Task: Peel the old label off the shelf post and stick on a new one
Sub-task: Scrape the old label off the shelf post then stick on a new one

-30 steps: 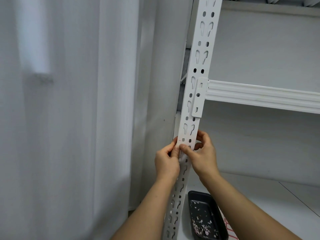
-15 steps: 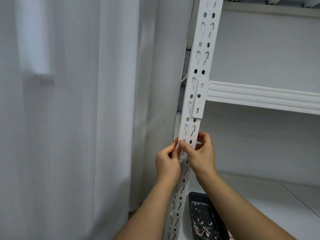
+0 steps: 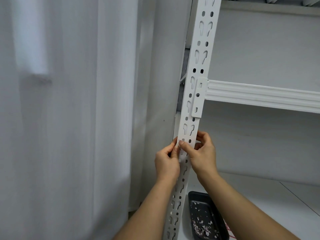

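Note:
A white perforated shelf post point(image 3: 197, 71) runs up the middle of the head view. Both hands meet on it just below the beam bracket. My left hand point(image 3: 167, 164) pinches at the post's left edge, thumb and forefinger together on a small white label point(image 3: 181, 154) that is barely distinguishable from the post. My right hand point(image 3: 201, 153) wraps the post from the right, its thumb pressing on the post face beside the left fingers. The fingers hide most of the label.
A white shelf beam point(image 3: 259, 96) joins the post at a bracket point(image 3: 199, 97). A black tray point(image 3: 206, 217) holding several torn label scraps sits on the lower shelf board point(image 3: 270, 205). A white curtain point(image 3: 69, 118) hangs on the left.
Both hands have crept slightly upward along the post, still pinching at the same spot. Nothing has come free.

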